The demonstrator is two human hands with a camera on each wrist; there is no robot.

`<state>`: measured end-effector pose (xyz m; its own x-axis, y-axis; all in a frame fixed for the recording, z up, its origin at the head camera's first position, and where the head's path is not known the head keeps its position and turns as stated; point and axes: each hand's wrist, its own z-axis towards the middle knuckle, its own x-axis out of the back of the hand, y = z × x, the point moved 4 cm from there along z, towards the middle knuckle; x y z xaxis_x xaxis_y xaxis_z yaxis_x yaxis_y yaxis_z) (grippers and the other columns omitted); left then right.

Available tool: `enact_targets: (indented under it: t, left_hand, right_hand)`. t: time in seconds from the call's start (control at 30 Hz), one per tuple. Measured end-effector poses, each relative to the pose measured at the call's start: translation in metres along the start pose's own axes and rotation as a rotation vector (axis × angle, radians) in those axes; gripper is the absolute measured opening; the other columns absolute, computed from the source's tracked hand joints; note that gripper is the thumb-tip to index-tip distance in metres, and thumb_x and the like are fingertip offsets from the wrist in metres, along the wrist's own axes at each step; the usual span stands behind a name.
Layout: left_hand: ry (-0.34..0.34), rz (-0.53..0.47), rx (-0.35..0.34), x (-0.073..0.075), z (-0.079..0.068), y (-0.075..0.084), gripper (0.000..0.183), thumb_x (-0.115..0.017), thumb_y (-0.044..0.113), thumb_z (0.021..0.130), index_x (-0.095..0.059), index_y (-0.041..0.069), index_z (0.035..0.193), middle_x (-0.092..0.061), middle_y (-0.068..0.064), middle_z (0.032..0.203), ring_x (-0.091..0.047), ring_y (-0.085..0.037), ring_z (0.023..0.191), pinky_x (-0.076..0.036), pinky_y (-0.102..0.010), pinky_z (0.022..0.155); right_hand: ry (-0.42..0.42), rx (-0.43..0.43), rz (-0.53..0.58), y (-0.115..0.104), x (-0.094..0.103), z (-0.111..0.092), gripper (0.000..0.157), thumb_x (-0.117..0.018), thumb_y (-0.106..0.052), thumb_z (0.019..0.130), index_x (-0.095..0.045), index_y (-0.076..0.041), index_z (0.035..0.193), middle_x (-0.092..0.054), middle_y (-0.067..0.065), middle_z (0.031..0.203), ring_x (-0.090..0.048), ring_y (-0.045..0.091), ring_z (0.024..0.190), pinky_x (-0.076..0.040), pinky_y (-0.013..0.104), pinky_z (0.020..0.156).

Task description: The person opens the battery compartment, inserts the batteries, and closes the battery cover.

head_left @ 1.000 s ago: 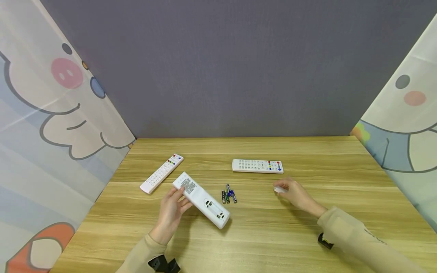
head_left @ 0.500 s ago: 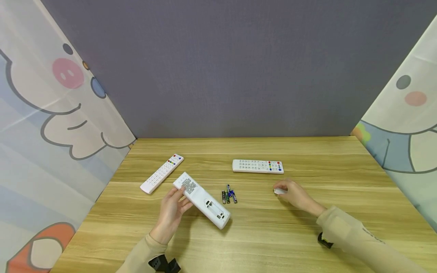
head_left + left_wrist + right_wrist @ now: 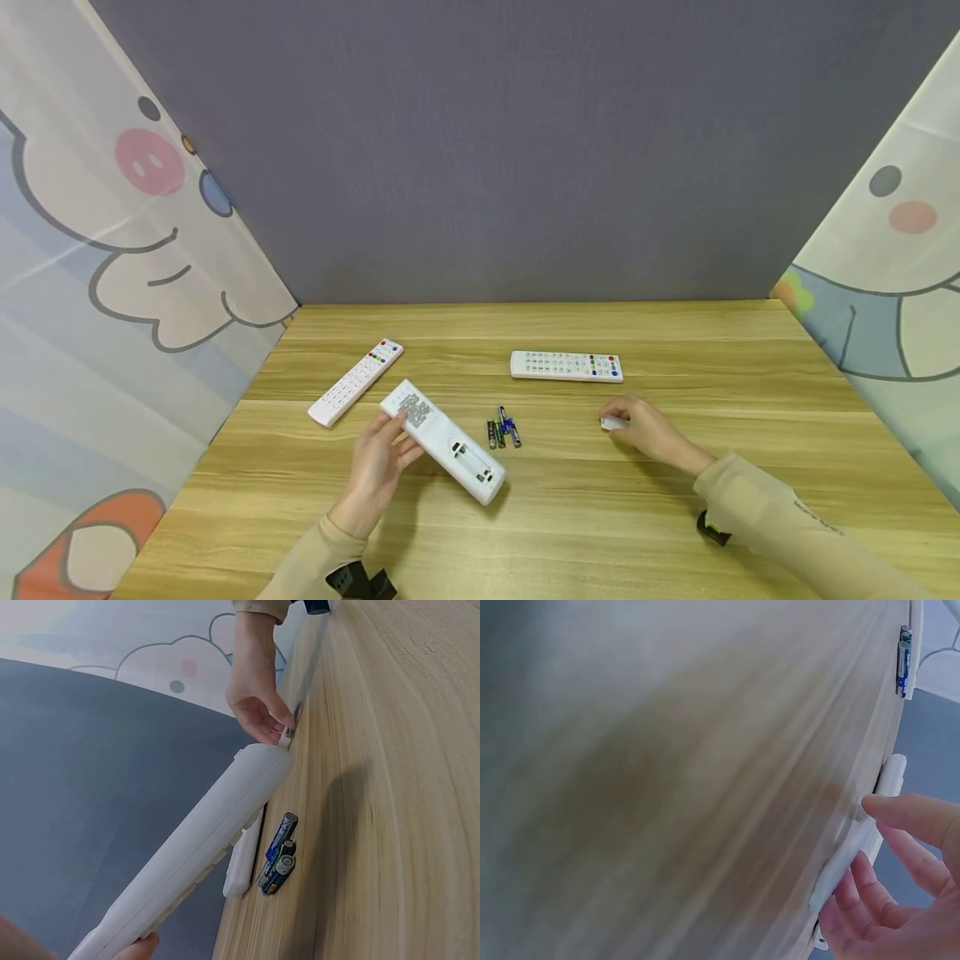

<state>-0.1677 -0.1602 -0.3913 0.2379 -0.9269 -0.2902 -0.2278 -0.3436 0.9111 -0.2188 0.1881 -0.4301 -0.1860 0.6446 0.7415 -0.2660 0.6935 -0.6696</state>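
My left hand [image 3: 375,471] grips one end of a white remote control [image 3: 442,435], held tilted above the table with its back facing up. Its battery compartment [image 3: 472,461] is uncovered, showing metal contacts and no batteries. On the right, my right hand [image 3: 651,429] pinches a small white battery cover [image 3: 612,423] close over the table. The right wrist view shows this cover [image 3: 838,866] between thumb and fingers. Between the hands lie several small batteries [image 3: 501,428], clustered beyond the remote's lower end.
A second white remote [image 3: 567,365] lies buttons up behind the batteries. Another remote [image 3: 356,382] lies slanted at the left, also buttons up. A dark grey panel [image 3: 495,167] stands behind the wooden table [image 3: 585,533]. Cartoon-printed sheets [image 3: 67,333] hang at both sides.
My right hand has shifted very slightly toward me with the battery cover. The left hand and the remote it holds stay practically still.
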Motion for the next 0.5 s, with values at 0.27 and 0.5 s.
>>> enact_targets:
  t: [0.27, 0.5]
  left_hand:
    - [-0.003, -0.005, -0.001, 0.001, 0.000, 0.000, 0.036, -0.038, 0.010, 0.094, -0.030, -0.008, 0.125, -0.056, 0.000, 0.087, -0.061, -0.013, 0.072, -0.052, -0.023, 0.065]
    - [-0.003, -0.003, 0.001, 0.001, -0.001, 0.000, 0.038, -0.039, 0.010, 0.094, -0.030, -0.008, 0.126, -0.057, -0.001, 0.088, -0.061, -0.014, 0.073, -0.052, -0.024, 0.067]
  right_hand:
    - [-0.010, 0.029, -0.012, -0.007, 0.001, -0.001, 0.026, -0.064, 0.004, 0.073, -0.062, 0.004, 0.098, -0.057, 0.014, 0.094, -0.056, 0.029, 0.086, -0.050, 0.040, 0.073]
    - [-0.024, 0.071, 0.015, -0.018, 0.000, 0.002, 0.026, -0.059, 0.001, 0.078, -0.060, 0.004, 0.105, -0.060, 0.018, 0.103, -0.055, 0.035, 0.095, -0.047, 0.047, 0.081]
